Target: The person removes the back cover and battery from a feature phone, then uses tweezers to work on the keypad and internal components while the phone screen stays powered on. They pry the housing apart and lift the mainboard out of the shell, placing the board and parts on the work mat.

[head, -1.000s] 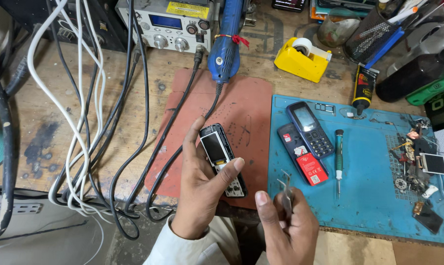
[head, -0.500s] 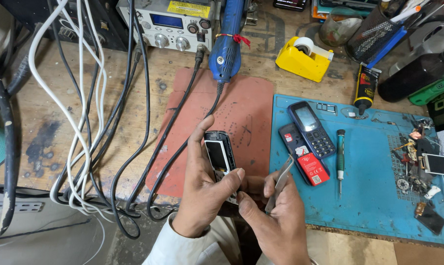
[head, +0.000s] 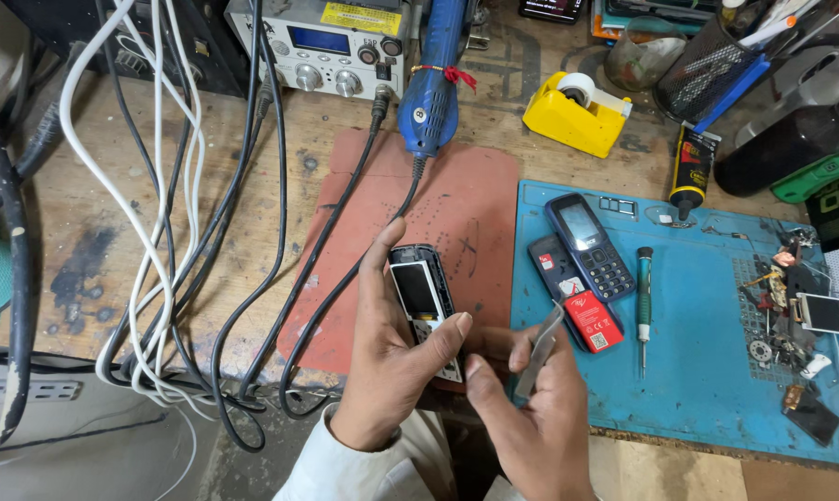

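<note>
Black opened mobile phone [head: 426, 301] held upright above the red mat [head: 456, 218], long axis running away from the person, screen end farthest, left hand [head: 391, 362] wrapped around its lower half, right hand [head: 531, 408] just beside it, fingers pinching metal tweezers [head: 540, 348] near the phone's lower end

A worn wooden bench [head: 95, 250] carries a red mat [head: 466, 213], a blue mat [head: 707, 390], a yellow tape dispenser [head: 572, 116], a metal control box [head: 322, 46], a mesh cup [head: 702, 70] and loose cables [head: 178, 232].
</note>
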